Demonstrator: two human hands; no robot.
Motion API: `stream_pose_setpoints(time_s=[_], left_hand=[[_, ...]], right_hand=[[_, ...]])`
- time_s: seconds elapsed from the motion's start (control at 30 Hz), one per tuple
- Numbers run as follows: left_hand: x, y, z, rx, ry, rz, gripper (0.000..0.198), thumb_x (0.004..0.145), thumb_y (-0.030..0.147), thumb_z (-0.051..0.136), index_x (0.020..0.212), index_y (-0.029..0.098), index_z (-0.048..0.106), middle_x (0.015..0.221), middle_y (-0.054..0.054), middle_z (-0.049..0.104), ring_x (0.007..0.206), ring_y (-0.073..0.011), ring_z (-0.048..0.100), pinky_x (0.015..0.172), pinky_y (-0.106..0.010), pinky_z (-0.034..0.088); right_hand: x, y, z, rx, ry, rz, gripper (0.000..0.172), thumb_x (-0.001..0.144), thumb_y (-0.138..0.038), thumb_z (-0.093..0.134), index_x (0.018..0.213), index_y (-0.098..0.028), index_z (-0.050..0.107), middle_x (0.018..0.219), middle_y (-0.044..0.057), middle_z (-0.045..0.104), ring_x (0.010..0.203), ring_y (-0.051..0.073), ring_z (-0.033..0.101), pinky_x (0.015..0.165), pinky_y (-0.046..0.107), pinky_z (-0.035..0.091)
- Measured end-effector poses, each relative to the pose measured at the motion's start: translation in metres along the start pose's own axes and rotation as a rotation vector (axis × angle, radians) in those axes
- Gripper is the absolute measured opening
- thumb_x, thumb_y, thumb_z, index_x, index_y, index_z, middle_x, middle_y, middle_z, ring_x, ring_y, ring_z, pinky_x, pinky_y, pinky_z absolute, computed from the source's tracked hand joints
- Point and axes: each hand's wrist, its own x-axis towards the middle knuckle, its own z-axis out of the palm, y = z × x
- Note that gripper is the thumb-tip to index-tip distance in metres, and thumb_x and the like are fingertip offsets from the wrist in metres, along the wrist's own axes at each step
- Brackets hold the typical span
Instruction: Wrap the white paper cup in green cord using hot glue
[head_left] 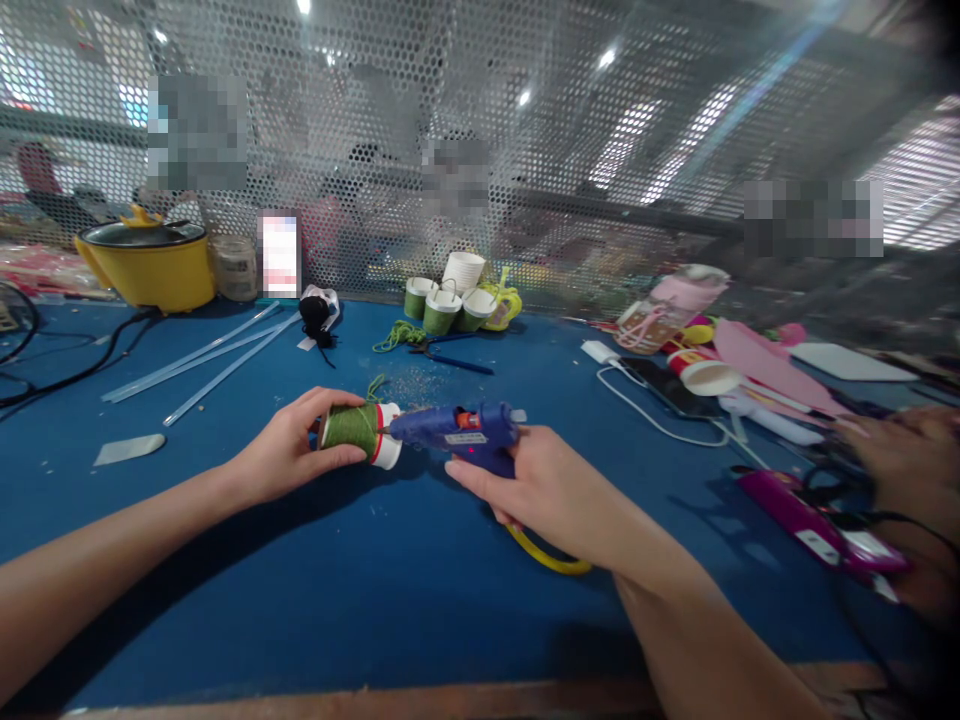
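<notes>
My left hand (289, 448) grips a small paper cup (352, 430) lying on its side, wrapped in green yarn, its white end with a red band facing right. A loose green strand curls up from it. In my right hand (544, 490) is a blue hot glue gun (457, 428) with a small red light showing. The gun's nozzle meets the cup near the border of yarn and red band; whether it touches I cannot tell. A yellow cable (551, 558) hangs below the right hand.
Green-wrapped cups (441, 312), green yarn (401, 335) and pliers (454, 358) lie behind. Glue sticks (202, 350), black yarn (315, 312) and a yellow pot (161, 265) stand left. A phone (667, 388), purple power strip (817, 520) and another person's hand (904, 460) are at right.
</notes>
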Motion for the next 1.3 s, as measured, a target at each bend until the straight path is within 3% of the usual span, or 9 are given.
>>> stream_pose_setpoints(time_s=[0.73,1.17,1.3], left_hand=[[0.0021,0.0021,-0.0005,0.011,-0.009,0.003,0.042,0.077,0.038,0.062,0.113,0.021,0.050,0.109,-0.009,0.056,0.097,-0.0246,0.058,0.083,-0.041,0.048],[0.0020,0.0013,-0.0002,0.005,-0.012,0.002,0.043,0.077,0.039,0.062,0.114,0.020,0.050,0.109,-0.009,0.056,0.096,-0.0247,0.059,0.082,-0.042,0.049],[0.0007,0.0006,0.0002,0.009,-0.012,0.033,0.041,0.078,0.037,0.063,0.113,0.021,0.050,0.109,-0.009,0.055,0.097,-0.0243,0.058,0.083,-0.041,0.049]], right_hand=[[-0.0010,0.0019,-0.0018,-0.146,0.018,-0.119,0.045,0.081,-0.044,0.050,0.043,-0.021,0.043,0.038,0.000,0.052,0.043,0.013,0.053,0.045,0.024,0.042],[-0.0005,0.0023,-0.0008,-0.200,0.063,-0.150,0.040,0.081,-0.043,0.051,0.048,-0.020,0.050,0.042,0.000,0.052,0.050,0.015,0.055,0.057,0.027,0.044],[0.0007,0.0029,-0.0002,-0.173,0.068,-0.129,0.042,0.082,-0.044,0.049,0.047,-0.020,0.048,0.044,0.001,0.054,0.048,0.014,0.054,0.052,0.026,0.043]])
